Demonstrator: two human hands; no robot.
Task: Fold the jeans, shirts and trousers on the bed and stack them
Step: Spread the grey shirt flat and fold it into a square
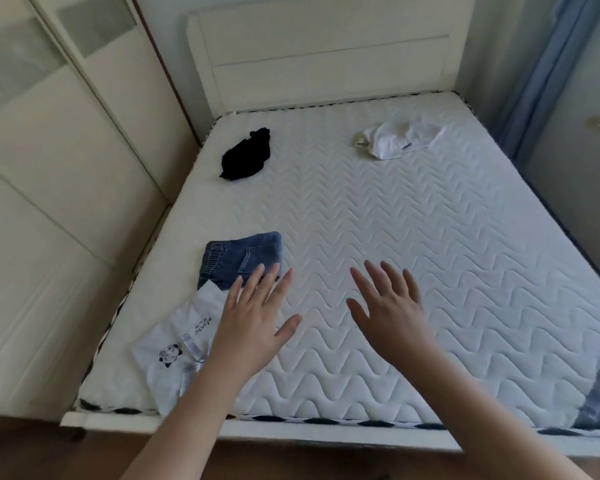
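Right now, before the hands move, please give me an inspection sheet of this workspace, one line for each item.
Surface: bare quilted mattress, white, with a wave pattern.
Job's things: folded jeans near the left edge; white printed shirt laid flat in front of them, overlapping their near edge; black garment crumpled at far left; white garment crumpled at far right.
Clutter: nothing seen.
Grippers: left hand open, fingers spread, over the shirt's edge; right hand open over the mattress, holding nothing.
Cables: nothing seen.
Surroundings: white headboard, wardrobe doors on the left, blue curtain on the right.
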